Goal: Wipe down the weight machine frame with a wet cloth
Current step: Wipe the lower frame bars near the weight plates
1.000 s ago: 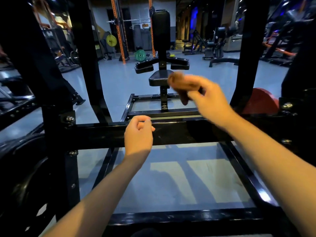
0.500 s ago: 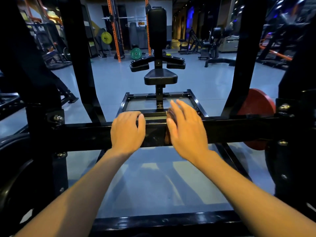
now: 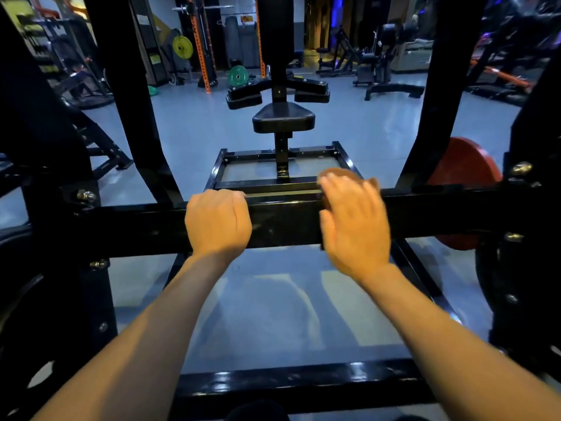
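On crossbar running left-right: right hand presses cloth; left hand grips.

Brown cloth lying on the black frame crossbar

It is sitting bunched on the horizontal bar's top edge, mostly covered by a hand.

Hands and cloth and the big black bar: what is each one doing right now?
left hand: fingers curled over the top of the crossbar, gripping it.
right hand: fingers straight, pressing the cloth onto the crossbar; blurred.
cloth: brown, bunched under the right hand, mostly hidden.
crossbar: black, level, glossy.
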{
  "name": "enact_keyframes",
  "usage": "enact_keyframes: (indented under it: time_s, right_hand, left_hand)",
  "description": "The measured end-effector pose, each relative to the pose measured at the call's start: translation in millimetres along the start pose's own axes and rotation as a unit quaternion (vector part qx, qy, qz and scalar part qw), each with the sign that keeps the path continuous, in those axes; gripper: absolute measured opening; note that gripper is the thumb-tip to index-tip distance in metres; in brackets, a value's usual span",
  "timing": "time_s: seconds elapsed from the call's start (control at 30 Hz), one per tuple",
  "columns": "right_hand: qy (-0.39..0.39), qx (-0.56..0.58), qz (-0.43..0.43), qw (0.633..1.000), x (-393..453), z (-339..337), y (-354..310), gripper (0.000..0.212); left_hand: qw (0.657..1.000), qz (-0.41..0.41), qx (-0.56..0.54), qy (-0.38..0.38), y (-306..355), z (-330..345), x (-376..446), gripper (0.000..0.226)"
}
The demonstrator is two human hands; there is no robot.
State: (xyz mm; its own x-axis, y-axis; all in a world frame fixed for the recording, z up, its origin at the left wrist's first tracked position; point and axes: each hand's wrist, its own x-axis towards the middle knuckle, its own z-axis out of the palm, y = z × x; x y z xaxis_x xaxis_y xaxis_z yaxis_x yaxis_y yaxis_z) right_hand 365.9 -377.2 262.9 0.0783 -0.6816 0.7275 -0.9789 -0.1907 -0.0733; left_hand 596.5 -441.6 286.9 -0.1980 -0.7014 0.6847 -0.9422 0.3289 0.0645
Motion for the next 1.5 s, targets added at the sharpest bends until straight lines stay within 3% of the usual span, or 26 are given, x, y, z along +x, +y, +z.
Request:
enact_keyframes:
  time_s: [0.13, 0.23, 0.33, 0.43, 0.57, 0.8, 0.9, 1.0, 1.13, 1.23, 1.33, 1.5]
  right_hand:
    - [0.047, -0.012, 0.084, 0.995, -18, -31, 73, 0.046]
    - [0.104, -0.024, 0.119, 0.987, -12, -13, 48, 0.044]
    - [0.086, -0.020, 0.050, 0.995, -3, 26, -21, 0.051]
    - [0.107, 0.014, 0.013, 0.994, 6, 44, -64, 0.050]
    - [0.030, -0.023, -0.091, 0.995, -6, 18, -18, 0.056]
    - [0.025, -0.052, 0.077, 0.995, -52, -67, 149, 0.051]
    - [0.066, -0.022, 0.142, 0.987, -39, -74, 148, 0.045]
    - [0.121, 0.001, 0.172, 0.978, -16, -50, 98, 0.043]
    - [0.125, 0.046, 0.111, 0.985, 3, -19, 33, 0.038]
    - [0.064, 0.069, 0.011, 0.995, -1, -36, 58, 0.025]
    - [0.092, 0.024, 0.074, 0.993, -19, -66, 135, 0.014]
    - [0.120, -0.007, 0.143, 0.982, -49, -78, 209, 0.032]
  left_hand:
    - [1.000, -0.004, 0.014, -0.020, 2, 3, -1, 0.054]
    - [1.000, 0.004, 0.016, -0.018, 4, 5, 0, 0.056]
    - [0.999, 0.006, 0.041, -0.004, 5, 4, 0, 0.056]
    - [0.998, 0.025, 0.052, -0.011, -1, 6, -2, 0.041]
    - [0.996, 0.001, 0.082, -0.027, 2, 3, 1, 0.035]
    - [0.998, -0.029, 0.057, -0.010, 8, -2, -4, 0.041]
    - [0.998, -0.062, -0.013, -0.003, 26, -10, -2, 0.043]
    - [0.997, -0.038, -0.073, 0.008, 62, -18, 10, 0.050]
    - [0.992, 0.028, -0.094, -0.078, 115, -18, 46, 0.044]
    - [0.969, 0.020, -0.107, -0.220, 129, -6, 62, 0.040]
    - [0.965, -0.011, -0.088, -0.248, 134, 2, 53, 0.051]
    - [0.966, -0.047, -0.042, -0.250, 143, 4, 52, 0.051]
